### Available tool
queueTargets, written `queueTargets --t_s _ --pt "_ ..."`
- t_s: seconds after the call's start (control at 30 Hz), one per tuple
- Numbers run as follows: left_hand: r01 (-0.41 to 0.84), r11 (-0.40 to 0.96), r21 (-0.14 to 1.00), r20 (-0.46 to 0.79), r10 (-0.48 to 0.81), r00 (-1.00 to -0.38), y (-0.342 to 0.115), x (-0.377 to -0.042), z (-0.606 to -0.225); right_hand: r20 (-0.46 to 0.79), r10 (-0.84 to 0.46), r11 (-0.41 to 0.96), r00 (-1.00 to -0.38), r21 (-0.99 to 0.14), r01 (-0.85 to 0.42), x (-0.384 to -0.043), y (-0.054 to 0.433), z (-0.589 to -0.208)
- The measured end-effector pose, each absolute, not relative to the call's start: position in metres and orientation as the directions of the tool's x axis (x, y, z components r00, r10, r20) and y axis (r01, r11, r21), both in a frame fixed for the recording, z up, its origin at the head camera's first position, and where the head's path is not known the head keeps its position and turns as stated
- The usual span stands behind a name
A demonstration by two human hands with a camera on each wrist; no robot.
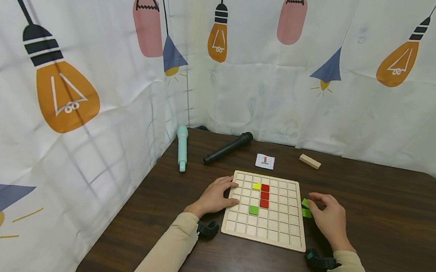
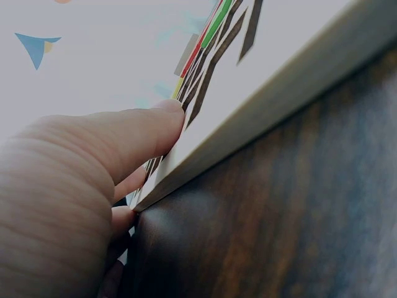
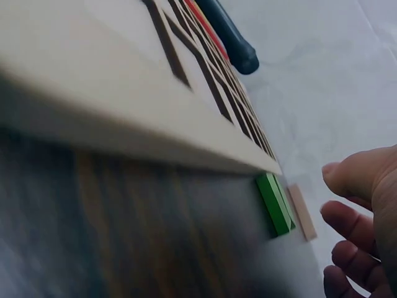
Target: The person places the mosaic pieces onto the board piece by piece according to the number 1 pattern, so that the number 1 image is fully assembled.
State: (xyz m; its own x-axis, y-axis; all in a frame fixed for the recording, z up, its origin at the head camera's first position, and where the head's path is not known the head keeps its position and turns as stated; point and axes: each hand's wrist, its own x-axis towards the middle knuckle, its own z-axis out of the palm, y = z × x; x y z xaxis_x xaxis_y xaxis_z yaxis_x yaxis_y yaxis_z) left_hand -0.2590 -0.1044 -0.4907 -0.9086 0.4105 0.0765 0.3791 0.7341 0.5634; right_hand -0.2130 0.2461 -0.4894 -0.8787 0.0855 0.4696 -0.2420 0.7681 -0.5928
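On my feed I read no text, brand or number anywhere; small card just shows a printed grid, some coloured cells.

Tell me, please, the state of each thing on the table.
Board: flat, partly filled.
Red pieces: three, set in one column.
Yellow piece: set on board.
Green square: set on board.
Loose green pieces: beside board's right edge.
Left grip: resting on board's left edge.
Right grip: near loose green pieces, touch unclear.
Black microphone: lying.
Mint microphone: lying.
Wooden block: lying.
Printed card: lying flat.
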Motion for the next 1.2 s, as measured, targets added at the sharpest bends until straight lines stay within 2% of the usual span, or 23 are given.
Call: queueTargets --t_s 0.47,0.77,1.2 --pt "0.37 0.736 0.567 0.063 0.409 -0.91 -0.1044 -0.2593 -0.4907 0.404 0.102 0.785 -0.909 -0.594 -0.176 -0.2163 0.2567 -0.4935" --pt "0.37 0.735 0.568 0.065 0.409 -0.91 -0.104 -0.2577 -0.4892 0.324 0.034 0.793 -0.945 -0.585 -0.172 -0.2147 0.2546 -0.4928" --pt "0.372 0.728 0.576 0.071 0.409 -0.91 -0.1042 -0.2574 -0.4882 0.297 0.081 0.816 -0.951 -0.568 -0.107 -0.2157 0.2557 -0.4913"
